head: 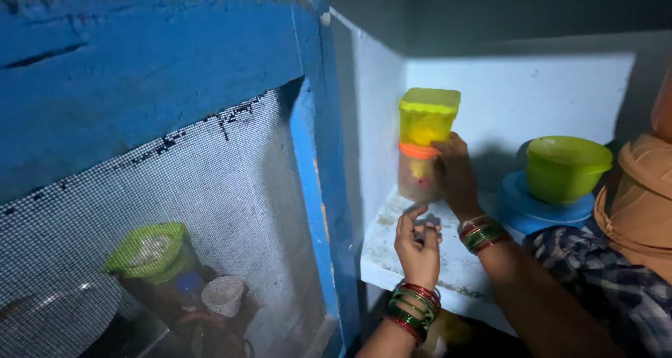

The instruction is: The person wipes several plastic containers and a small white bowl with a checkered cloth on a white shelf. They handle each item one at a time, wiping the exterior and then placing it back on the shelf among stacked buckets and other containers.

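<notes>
Against the back left corner of a pale blue shelf (420, 256), two containers stand stacked: a clear jar with an orange lid (418, 172) below, and a yellow square box (427, 115) sitting on top of that lid. The right hand (455, 172) wraps around the side of the clear jar, fingers closed on it in a firm grip, with green and red bangles at the wrist. The left hand (418, 249) hovers lower, just above the front of the shelf, fingers curled loosely together; whether it pinches anything cannot be told in the dim light. It also wears green and red bangles.

Farther right on the same shelf, a lime green bowl with a lid (565, 167) rests on a round blue lid or plate (535, 207), well apart from the stack. Tan plastic ware (640, 197) fills the right edge.

To the left hangs a blue wooden door (161, 64) with a wire mesh panel (182, 232). Behind the mesh sit a jar with a green lid (150, 253), a small blue cap (189, 283) and a white ribbed cup (224, 295).
</notes>
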